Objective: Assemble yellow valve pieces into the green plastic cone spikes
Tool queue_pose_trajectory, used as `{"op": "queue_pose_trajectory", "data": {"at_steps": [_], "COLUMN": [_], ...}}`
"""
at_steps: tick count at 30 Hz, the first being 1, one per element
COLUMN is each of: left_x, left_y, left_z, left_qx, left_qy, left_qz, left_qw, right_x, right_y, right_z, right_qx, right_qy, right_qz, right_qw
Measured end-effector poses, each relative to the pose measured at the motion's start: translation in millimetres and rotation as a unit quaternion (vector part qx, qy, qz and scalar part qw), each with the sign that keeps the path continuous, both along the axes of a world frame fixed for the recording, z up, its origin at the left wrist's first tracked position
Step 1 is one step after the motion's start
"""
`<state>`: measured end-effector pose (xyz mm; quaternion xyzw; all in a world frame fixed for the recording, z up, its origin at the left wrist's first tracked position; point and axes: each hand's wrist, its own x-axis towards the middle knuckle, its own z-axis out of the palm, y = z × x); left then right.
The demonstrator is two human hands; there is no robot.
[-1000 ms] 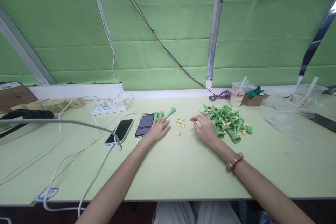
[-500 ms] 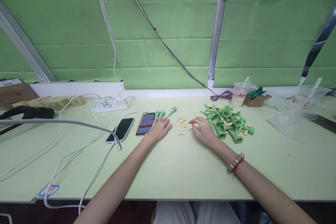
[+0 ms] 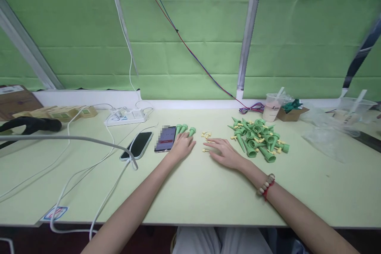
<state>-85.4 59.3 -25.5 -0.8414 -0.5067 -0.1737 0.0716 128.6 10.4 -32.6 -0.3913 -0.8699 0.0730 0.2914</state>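
My left hand point(image 3: 181, 147) lies palm down on the table, its fingertips resting on the narrow ends of three green cones point(image 3: 184, 129) lined up side by side. My right hand point(image 3: 224, 153) lies flat with fingers spread, its fingertips beside a few small yellow pegs point(image 3: 205, 136); one peg point(image 3: 204, 150) sits just off the index finger. A pile of several green cones mixed with yellow pegs point(image 3: 259, 139) is heaped to the right of that hand. Neither hand grips anything.
Two phones point(image 3: 137, 145) point(image 3: 165, 139) lie left of my left hand, with a white power strip point(image 3: 126, 116) and loose cables point(image 3: 89, 174) beyond. A drink cup point(image 3: 272, 108), cardboard box point(image 3: 288, 113) and plastic bag point(image 3: 323, 135) stand at the back right.
My right hand has slid left from the pile's edge to the yellow pegs and flattened. The lone cone that lay apart now sits beside the other two at my left fingertips.
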Motion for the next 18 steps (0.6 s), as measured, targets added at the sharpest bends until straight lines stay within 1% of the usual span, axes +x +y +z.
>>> {"op": "queue_pose_trajectory", "data": {"at_steps": [3, 6, 8, 10, 11, 13, 16, 18], "left_x": [1.3, 2.4, 3.5, 5.4, 6.9, 10.6, 17.2, 21.2], "left_y": [-1.3, -3.9, -5.3, -6.2, -6.4, -7.0, -9.4, -13.0], "left_z": [5.6, 9.5, 10.4, 10.8, 11.1, 12.0, 15.4, 19.6], "left_qx": [-0.001, -0.011, -0.03, -0.047, -0.053, -0.067, -0.123, -0.174], "left_qy": [-0.014, -0.065, -0.133, -0.231, -0.286, -0.394, -0.528, -0.589], "left_qz": [-0.018, -0.009, 0.0, 0.003, 0.003, 0.005, 0.015, 0.017], "left_qw": [1.0, 0.998, 0.991, 0.972, 0.957, 0.917, 0.84, 0.789], "right_x": [-5.3, -6.4, -3.9, -0.1, 1.7, 4.3, 4.9, 3.8], "right_y": [-3.8, -2.4, 0.9, 4.8, 6.5, 8.9, 9.9, 9.6], "right_z": [0.3, -1.5, -3.8, -6.3, -7.4, -9.1, -10.1, -9.9], "right_qx": [-0.003, -0.001, -0.007, -0.02, -0.027, -0.036, -0.04, -0.039], "right_qy": [-0.024, -0.018, -0.004, 0.009, 0.012, 0.012, -0.004, -0.013], "right_qz": [0.029, 0.009, -0.024, -0.059, -0.073, -0.087, -0.062, -0.036], "right_qw": [0.999, 1.0, 1.0, 0.998, 0.997, 0.996, 0.997, 0.998]}}
